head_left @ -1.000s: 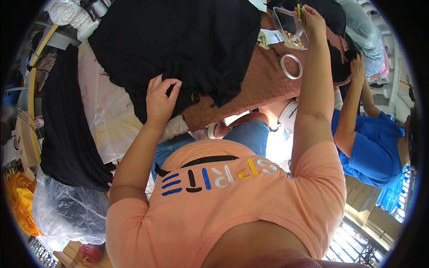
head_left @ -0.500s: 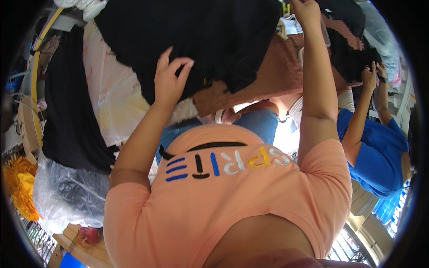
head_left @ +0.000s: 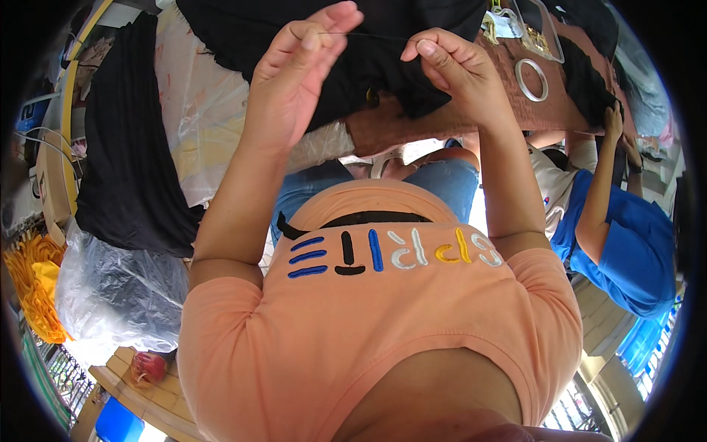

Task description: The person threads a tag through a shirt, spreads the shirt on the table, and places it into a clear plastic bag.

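Our left hand (head_left: 296,77) and right hand (head_left: 462,72), both pinched at the fingertips, apparently tension a thin dark thread (head_left: 375,35) left-to-right; the next move needs steady grip.

Close head-worn fisheye view, downward

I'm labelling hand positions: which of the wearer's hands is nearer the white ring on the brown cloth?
Right. The right hand is to the left of the white ring, not touching it; the left hand is much farther left.
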The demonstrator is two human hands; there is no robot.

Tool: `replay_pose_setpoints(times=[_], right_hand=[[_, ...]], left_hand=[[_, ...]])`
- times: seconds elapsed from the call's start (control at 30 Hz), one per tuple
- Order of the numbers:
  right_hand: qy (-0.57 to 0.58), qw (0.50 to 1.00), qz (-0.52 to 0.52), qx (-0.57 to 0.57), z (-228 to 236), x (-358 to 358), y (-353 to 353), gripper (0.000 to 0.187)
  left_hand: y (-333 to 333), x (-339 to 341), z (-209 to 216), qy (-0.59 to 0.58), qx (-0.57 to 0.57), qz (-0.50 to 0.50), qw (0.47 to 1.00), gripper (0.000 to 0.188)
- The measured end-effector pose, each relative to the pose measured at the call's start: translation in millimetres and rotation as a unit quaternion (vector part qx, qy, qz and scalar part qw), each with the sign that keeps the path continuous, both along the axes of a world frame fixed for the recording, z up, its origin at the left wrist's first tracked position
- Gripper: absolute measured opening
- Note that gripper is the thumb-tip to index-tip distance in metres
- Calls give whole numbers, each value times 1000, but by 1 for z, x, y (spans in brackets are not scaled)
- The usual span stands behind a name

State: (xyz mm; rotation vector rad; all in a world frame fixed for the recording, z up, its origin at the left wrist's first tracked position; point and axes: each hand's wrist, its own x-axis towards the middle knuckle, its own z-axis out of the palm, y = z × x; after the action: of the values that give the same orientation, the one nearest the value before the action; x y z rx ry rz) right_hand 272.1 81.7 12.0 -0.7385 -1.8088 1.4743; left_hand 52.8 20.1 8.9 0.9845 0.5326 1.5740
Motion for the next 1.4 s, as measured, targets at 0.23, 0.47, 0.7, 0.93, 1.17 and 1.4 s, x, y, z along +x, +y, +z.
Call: replay_pose_setpoints(times=[0.23,0.47,0.7,0.93,1.17,1.4], right_hand=[[55,977,-198,-52,-23,-11,-4,20],[216,914,-198,-280,-34,-2,3,14],[260,912,-129,-288,-35,13,-5,18],[159,959,-118,-204,-25,14,-20,19],[57,987,-116,-91,-18,9,-34,20],[75,988,-64,-120,-11,3,-39,23]], left_hand=[[-17,14,-13,-14,-70,-62,996,17],[-26,24,-12,117,-170,-18,978,30],[-27,28,-7,137,-222,-18,965,33],[-27,31,-7,134,-222,-3,966,26],[-26,29,-5,209,-205,5,956,25],[-24,30,-8,235,-132,32,962,21]])
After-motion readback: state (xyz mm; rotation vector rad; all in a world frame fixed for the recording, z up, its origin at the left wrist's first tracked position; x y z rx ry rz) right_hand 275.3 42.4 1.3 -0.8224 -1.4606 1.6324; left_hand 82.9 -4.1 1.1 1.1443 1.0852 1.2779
